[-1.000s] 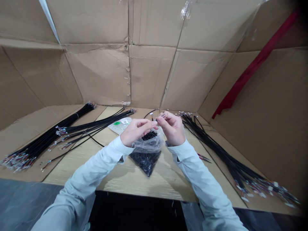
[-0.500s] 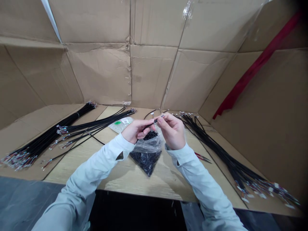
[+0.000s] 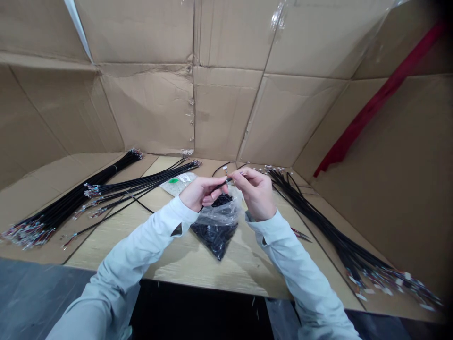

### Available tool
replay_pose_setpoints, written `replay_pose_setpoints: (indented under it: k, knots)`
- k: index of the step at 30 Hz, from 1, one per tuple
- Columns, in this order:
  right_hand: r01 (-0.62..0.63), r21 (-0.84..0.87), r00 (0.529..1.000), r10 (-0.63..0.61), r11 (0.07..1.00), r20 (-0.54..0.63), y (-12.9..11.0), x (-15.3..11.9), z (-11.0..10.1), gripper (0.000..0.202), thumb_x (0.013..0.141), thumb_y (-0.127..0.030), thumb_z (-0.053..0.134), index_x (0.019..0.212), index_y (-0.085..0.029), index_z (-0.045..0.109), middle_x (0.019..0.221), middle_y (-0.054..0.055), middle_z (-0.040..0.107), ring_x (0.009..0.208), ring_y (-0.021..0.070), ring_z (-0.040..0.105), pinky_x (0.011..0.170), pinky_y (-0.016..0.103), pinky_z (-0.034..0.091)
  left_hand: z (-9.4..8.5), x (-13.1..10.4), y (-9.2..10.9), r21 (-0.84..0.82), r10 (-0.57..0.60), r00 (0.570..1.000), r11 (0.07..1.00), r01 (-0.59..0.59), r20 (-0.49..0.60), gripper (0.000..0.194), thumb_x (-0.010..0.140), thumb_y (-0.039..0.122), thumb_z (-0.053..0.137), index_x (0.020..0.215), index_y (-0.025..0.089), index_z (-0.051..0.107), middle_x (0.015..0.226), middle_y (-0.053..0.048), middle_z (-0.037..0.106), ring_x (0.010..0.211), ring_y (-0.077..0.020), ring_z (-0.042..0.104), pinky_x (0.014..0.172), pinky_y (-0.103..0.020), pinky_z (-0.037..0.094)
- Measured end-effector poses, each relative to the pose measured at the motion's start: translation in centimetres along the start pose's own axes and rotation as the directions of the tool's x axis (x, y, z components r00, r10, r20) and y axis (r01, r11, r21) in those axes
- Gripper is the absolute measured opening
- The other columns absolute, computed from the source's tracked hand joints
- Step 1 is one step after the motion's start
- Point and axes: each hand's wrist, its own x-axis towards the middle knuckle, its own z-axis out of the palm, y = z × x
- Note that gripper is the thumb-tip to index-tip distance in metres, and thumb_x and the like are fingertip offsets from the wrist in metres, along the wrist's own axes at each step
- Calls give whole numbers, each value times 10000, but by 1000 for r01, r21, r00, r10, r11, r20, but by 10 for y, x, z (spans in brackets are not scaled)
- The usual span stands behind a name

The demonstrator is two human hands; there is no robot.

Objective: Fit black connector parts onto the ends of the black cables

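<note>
Near the middle of the view, my left hand [image 3: 204, 192] pinches a black cable [image 3: 220, 184] close to its end. My right hand [image 3: 255, 191] is closed at the wires of that cable's end, its fingertips just right of my left ones. A small white connector [image 3: 225, 168] on short coloured wires stands up behind the fingertips. Under and between the hands lies an open clear plastic bag [image 3: 216, 236] of small black parts. A second clear bag [image 3: 177, 184] with a green mark and a label lies behind my left hand.
Bundles of black cables lie at the far left [image 3: 76, 200], at centre left [image 3: 148, 180] and along the right side [image 3: 318, 222] of the table [image 3: 191, 274]. Red-handled pliers [image 3: 300, 235] lie right of my right sleeve. Cardboard walls [image 3: 226, 113] enclose the back and sides.
My right hand has shifted slightly to the right, its fingertips a little farther from my left hand's. The left hand has barely moved.
</note>
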Motion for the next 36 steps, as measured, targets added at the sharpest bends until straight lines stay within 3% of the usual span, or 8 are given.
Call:
replay_pose_setpoints:
  k: [3, 9, 13, 18, 25, 31, 36]
  knots:
    - [-2, -66, 1000, 1, 998, -19, -2, -1, 0, 326, 673, -395, 646, 538, -114, 549, 545, -13, 517, 514, 30, 402, 529, 175, 338, 0, 1, -1, 29, 4, 999, 1000, -3, -39, 271, 748, 323, 496, 608, 99, 557, 397, 54, 304, 291, -16, 186, 342, -204, 49]
    - [-63, -172, 998, 66, 983, 8, -11, -3, -2, 332, 681, -407, 630, 551, -107, 570, 525, -13, 502, 520, 35, 398, 522, 176, 327, 0, 2, -5, 98, 54, 995, 994, -46, -80, 291, 725, 366, 518, 608, 104, 571, 390, 59, 295, 304, -17, 176, 359, -215, 50]
    - [-81, -143, 995, 89, 986, 45, -12, -4, -5, 294, 674, -396, 637, 603, -112, 607, 573, 1, 532, 567, 57, 445, 569, 196, 362, 3, 0, -5, 166, 123, 984, 981, -101, -129, 314, 701, 399, 554, 610, 100, 585, 405, 57, 322, 321, -13, 198, 367, -218, 55]
    - [-14, -96, 998, 9, 995, -55, -10, -8, 0, 254, 655, -351, 661, 567, -123, 592, 560, -10, 511, 557, 51, 422, 556, 192, 348, 5, -2, -5, 190, 166, 976, 972, -139, -139, 326, 689, 410, 567, 602, 98, 595, 408, 50, 335, 340, -16, 223, 380, -218, 72]
    - [79, -40, 993, -82, 996, -88, -3, -9, 4, 196, 679, -304, 652, 583, -137, 614, 604, -5, 545, 599, 62, 458, 596, 199, 378, 3, 1, -4, 123, 102, 994, 988, -95, -49, 296, 700, 380, 523, 607, 104, 579, 402, 45, 318, 343, -31, 217, 384, -220, 82]
    - [83, 78, 996, -84, 993, 9, 2, -5, 2, 104, 693, -264, 646, 658, -168, 663, 702, 8, 626, 666, 84, 545, 649, 214, 427, 2, 0, -2, 74, 46, 998, 996, -44, -30, 283, 715, 353, 505, 610, 97, 566, 417, 48, 296, 337, -27, 217, 382, -210, 85]
    - [97, 63, 988, -103, 993, 114, 4, 0, -3, 99, 700, -268, 642, 676, -179, 679, 741, 18, 652, 695, 89, 568, 678, 224, 441, 2, -1, -2, 56, 4, 999, 998, -2, -36, 261, 715, 331, 510, 599, 99, 537, 441, 63, 250, 349, -19, 212, 380, -186, 106]
